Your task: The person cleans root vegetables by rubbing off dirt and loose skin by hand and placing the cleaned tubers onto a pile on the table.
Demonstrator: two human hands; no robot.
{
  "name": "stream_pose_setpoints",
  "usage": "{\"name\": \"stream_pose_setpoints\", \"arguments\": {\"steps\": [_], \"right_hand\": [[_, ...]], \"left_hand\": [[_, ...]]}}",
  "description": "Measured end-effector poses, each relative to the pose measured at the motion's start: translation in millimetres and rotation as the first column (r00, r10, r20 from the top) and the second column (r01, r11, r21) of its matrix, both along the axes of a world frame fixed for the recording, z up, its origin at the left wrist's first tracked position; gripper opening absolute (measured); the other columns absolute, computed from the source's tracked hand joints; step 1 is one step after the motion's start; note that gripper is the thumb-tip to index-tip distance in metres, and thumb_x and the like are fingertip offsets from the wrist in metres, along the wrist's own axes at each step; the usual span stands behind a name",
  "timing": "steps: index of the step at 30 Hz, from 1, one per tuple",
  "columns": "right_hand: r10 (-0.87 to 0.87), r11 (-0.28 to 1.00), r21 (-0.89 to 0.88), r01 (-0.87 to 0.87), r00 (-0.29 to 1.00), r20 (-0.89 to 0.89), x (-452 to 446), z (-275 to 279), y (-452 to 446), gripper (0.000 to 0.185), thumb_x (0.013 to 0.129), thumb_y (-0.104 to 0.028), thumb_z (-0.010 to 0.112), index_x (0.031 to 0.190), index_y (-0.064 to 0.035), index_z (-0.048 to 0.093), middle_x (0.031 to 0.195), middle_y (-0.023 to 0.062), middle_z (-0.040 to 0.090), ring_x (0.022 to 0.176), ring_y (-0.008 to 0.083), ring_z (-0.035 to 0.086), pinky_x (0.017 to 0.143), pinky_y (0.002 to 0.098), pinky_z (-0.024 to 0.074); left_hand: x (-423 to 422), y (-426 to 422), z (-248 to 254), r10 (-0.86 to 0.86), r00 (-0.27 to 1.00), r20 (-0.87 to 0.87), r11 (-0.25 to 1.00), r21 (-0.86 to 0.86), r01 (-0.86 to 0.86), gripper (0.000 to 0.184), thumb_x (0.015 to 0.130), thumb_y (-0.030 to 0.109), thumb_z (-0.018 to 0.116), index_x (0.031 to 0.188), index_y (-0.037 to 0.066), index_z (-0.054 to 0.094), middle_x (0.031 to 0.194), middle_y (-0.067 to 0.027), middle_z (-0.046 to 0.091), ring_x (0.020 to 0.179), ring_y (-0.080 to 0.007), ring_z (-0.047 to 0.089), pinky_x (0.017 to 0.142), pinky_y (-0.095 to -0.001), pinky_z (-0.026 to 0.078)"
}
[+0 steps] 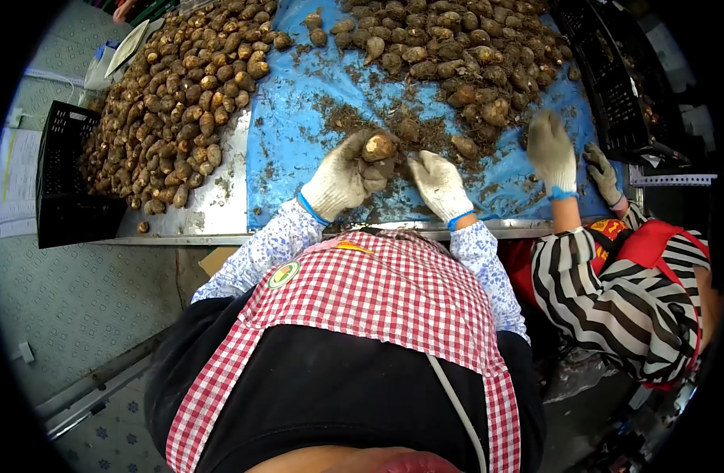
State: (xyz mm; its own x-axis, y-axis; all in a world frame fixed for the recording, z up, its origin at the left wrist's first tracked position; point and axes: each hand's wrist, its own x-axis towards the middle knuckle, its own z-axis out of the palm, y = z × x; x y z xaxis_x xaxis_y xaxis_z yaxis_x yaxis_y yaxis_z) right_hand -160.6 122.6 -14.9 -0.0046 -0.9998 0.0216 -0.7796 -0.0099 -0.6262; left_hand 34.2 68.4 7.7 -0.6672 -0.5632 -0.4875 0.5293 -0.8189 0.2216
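Observation:
My left hand (348,175), in a soiled white work glove, is closed around a small taro (378,147) with a pale cut patch facing up. Close beside it, my right hand (439,183) is gloved too, its fingers curled together toward the taro. Whatever those fingers may grip is too small and dark to make out. Under both hands lies a blue plastic sheet (287,134) strewn with soil and root scraps. Just beyond my right hand rests a loose taro (464,146).
Cleaner taros are heaped (181,94) at the left, by a black crate (70,181). Rough, soil-covered taros form another heap (456,47) at the back right. Another black crate (614,87) stands right. A co-worker's gloved hand (551,146) is over the sheet, near my right hand.

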Motion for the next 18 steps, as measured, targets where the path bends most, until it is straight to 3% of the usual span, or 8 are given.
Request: {"name": "stream_pose_setpoints", "arguments": {"steps": [1, 2, 4, 7, 8, 11, 14, 18], "right_hand": [[-0.014, 0.983, 0.181, 0.010, 1.000, 0.021, -8.1, 5.2, 0.3, 0.020, 0.095, -0.015, 0.055, 0.104, 0.0013, 0.062, 0.094, 0.0230, 0.065, 0.086, 0.0374, 0.064, 0.073, 0.0409, 0.0523], [0.003, 0.996, -0.087, 0.003, 0.998, 0.066, -8.1, -8.6, 5.1, 0.021, 0.094, -0.016, 0.056, 0.106, 0.0007, 0.061, 0.102, 0.0237, 0.065, 0.094, 0.0383, 0.064, 0.079, 0.0392, 0.0539], [-0.036, 0.990, -0.127, 0.054, 0.990, 0.137, -1.7, -14.7, 3.3, 0.026, 0.092, -0.019, 0.060, 0.110, -0.0004, 0.061, 0.109, 0.0232, 0.065, 0.099, 0.0375, 0.064, 0.084, 0.0395, 0.0540], [-0.040, 0.999, 0.039, 0.031, 0.970, 0.242, 12.8, 41.6, 2.8, 0.035, 0.090, -0.027, 0.065, 0.113, -0.0018, 0.061, 0.113, 0.0216, 0.065, 0.101, 0.0353, 0.065, 0.086, 0.0405, 0.0533], [-0.026, 0.997, 0.081, 0.008, 0.975, 0.219, 14.9, 47.3, 2.4, 0.036, 0.089, -0.028, 0.066, 0.113, -0.0023, 0.061, 0.113, 0.0212, 0.065, 0.101, 0.0345, 0.065, 0.086, 0.0404, 0.0532], [0.218, 0.975, 0.061, -0.214, 0.972, -0.083, 17.9, 47.9, -1.0, 0.032, 0.089, -0.034, 0.066, 0.095, -0.0025, 0.065, 0.088, 0.0185, 0.065, 0.085, 0.0357, 0.064, 0.075, 0.0438, 0.0509], [0.189, 0.979, -0.098, -0.179, 0.975, 0.113, 23.3, 30.8, 2.1, 0.033, 0.091, -0.034, 0.063, 0.082, -0.0023, 0.063, 0.078, 0.0175, 0.064, 0.079, 0.0362, 0.064, 0.072, 0.0451, 0.0499], [0.149, 0.981, -0.113, -0.160, 0.984, -0.101, 21.0, 18.0, 1.3, 0.030, 0.091, -0.029, 0.060, 0.078, -0.0027, 0.062, 0.075, 0.0169, 0.064, 0.076, 0.0355, 0.064, 0.071, 0.0447, 0.0504]], "left_hand": [[0.2, 1.2, 2.7, 0.018, 1.000, -0.002, 1.000, 0.005, -0.018, 0.041, 0.104, 0.034, 0.040, 0.117, -0.001, 0.058, 0.077, -0.0071, 0.053, 0.051, -0.0117, 0.038, 0.047, -0.0252, 0.035], [0.1, 0.5, 3.5, 0.046, 0.999, -0.007, 0.999, 0.011, -0.046, 0.042, 0.104, 0.034, 0.038, 0.118, -0.001, 0.057, 0.078, -0.0076, 0.054, 0.051, -0.0121, 0.039, 0.048, -0.0252, 0.036], [6.2, -0.1, -14.0, 0.020, 0.998, -0.055, 0.999, 0.028, -0.018, 0.044, 0.105, 0.037, 0.036, 0.123, 0.000, 0.053, 0.083, -0.0079, 0.054, 0.052, -0.0134, 0.039, 0.049, -0.0257, 0.037], [-7.3, 2.6, 5.9, 0.015, 0.977, 0.215, 0.999, -0.054, -0.004, 0.041, 0.105, 0.039, 0.035, 0.121, 0.006, 0.054, 0.087, -0.0053, 0.055, 0.054, -0.0130, 0.040, 0.049, -0.0256, 0.037], [-5.4, 2.0, 2.4, -0.076, 0.991, 0.110, 0.993, -0.077, 0.085, 0.041, 0.105, 0.041, 0.035, 0.120, 0.007, 0.054, 0.088, -0.0046, 0.056, 0.054, -0.0129, 0.041, 0.049, -0.0256, 0.037], [8.6, -5.2, -27.0, -0.315, 0.939, -0.140, 0.944, -0.145, 0.296, 0.043, 0.102, 0.048, 0.040, 0.116, 0.011, 0.057, 0.087, -0.0024, 0.060, 0.056, -0.0120, 0.047, 0.048, -0.0265, 0.037], [-9.5, 6.9, -9.4, -0.012, 0.898, 0.441, 0.958, -0.252, 0.136, 0.044, 0.101, 0.050, 0.043, 0.110, 0.010, 0.060, 0.083, -0.0023, 0.062, 0.053, -0.0104, 0.046, 0.043, -0.0257, 0.033], [-1.1, -3.8, -13.8, -0.074, 0.968, 0.239, 0.981, -0.157, 0.114, 0.045, 0.100, 0.051, 0.044, 0.103, 0.010, 0.062, 0.081, -0.0033, 0.062, 0.050, -0.0106, 0.046, 0.040, -0.0237, 0.032]]}}
